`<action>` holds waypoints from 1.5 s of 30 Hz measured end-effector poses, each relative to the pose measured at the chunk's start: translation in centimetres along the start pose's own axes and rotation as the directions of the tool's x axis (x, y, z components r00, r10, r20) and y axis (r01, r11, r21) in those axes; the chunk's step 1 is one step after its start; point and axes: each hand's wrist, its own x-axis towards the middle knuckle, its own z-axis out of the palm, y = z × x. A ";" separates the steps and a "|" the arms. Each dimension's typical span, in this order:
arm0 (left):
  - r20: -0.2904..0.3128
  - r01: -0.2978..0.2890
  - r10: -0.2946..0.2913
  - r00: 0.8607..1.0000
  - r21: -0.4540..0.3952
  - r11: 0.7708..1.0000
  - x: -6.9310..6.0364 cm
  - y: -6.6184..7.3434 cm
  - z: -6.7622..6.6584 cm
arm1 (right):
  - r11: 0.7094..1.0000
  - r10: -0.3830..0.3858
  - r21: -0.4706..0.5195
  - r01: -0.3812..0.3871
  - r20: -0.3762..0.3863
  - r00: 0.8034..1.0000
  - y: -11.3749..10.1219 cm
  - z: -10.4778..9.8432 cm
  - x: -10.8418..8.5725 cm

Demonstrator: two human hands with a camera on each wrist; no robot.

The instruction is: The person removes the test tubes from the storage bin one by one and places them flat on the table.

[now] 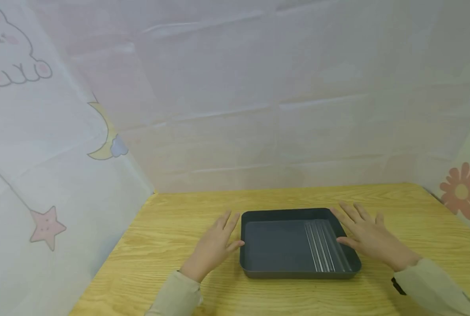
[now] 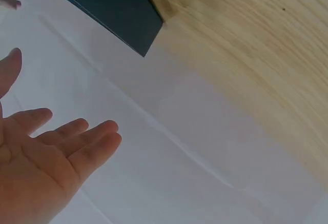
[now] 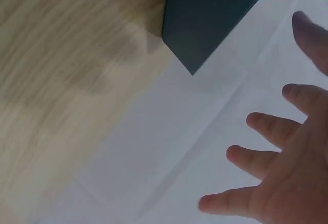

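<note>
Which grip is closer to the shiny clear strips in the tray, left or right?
Right. The right grip is by the right edge of the tray, close to the shiny clear strips; the left grip is by the opposite edge, farther away.

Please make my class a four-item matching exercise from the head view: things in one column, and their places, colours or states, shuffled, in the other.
Column one
1. tray
2. clear ridged item
3. left hand
4. printed star

Column two
A. at the tray's left side, fingers extended
B. pink, at the left of the picture
C. dark grey, on the wooden table
D. inside the tray, towards its right side

Right pairs: 1-C, 2-D, 3-A, 4-B
</note>
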 end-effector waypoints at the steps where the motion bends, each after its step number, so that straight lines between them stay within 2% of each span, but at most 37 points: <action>1: 0.006 0.013 -0.013 1.000 -0.030 0.999 -0.1 0.1 0.1 | 1.000 0.008 0.011 -0.008 0.003 1.000 -0.1 0.0 0.0; 4: 0.018 0.065 -0.064 0.998 -0.148 0.987 -0.2 0.4 0.3 | 0.998 0.006 0.066 -0.005 -0.022 1.000 -0.5 0.2 0.2; 7: 0.015 0.100 -0.099 0.995 -0.261 0.960 -0.3 0.7 0.7 | 0.991 0.034 0.132 -0.029 -0.038 0.999 -0.9 0.3 0.3; 10: 0.022 0.125 -0.126 0.992 -0.367 0.922 -0.1 1.0 0.9 | 0.967 0.125 0.223 -0.122 0.002 0.992 -1.4 0.2 0.7; 15: 0.073 0.165 -0.149 0.986 -0.541 0.825 0.4 1.4 1.0 | 0.901 0.256 0.340 -0.269 0.083 0.963 -1.7 0.2 1.0; 20: 0.115 0.192 -0.155 0.981 -0.655 0.730 0.4 1.7 1.1 | 0.839 0.327 0.411 -0.357 0.143 0.934 -1.6 0.6 0.8; 22: 0.132 0.208 -0.162 0.978 -0.698 0.685 0.4 1.8 1.0 | 0.821 0.344 0.425 -0.380 0.163 0.925 -1.6 0.7 0.7; 25: 0.169 0.236 -0.166 0.971 -0.764 0.601 0.4 2.1 1.0 | 0.798 0.363 0.440 -0.411 0.192 0.912 -1.4 1.0 0.7; 28: 0.215 0.264 -0.153 0.965 -0.808 0.527 0.4 2.2 0.9 | 0.778 0.379 0.456 -0.433 0.209 0.901 -1.2 1.2 0.7; 33: 0.283 0.308 -0.125 0.951 -0.831 0.463 0.7 2.2 1.0 | 0.750 0.388 0.483 -0.451 0.231 0.892 -0.9 1.6 0.8; 35: 0.309 0.332 -0.123 0.943 -0.843 0.423 0.8 2.2 1.0 | 0.740 0.390 0.495 -0.455 0.236 0.890 -0.8 1.7 0.7; 42: 0.408 0.428 -0.134 0.903 -0.880 0.204 1.7 3.0 1.1 | 0.693 0.413 0.539 -0.478 0.247 0.877 -0.5 2.2 0.2; 45: 0.443 0.457 -0.125 0.888 -0.879 0.134 1.9 3.3 1.3 | 0.657 0.425 0.570 -0.493 0.260 0.867 -0.4 2.2 0.0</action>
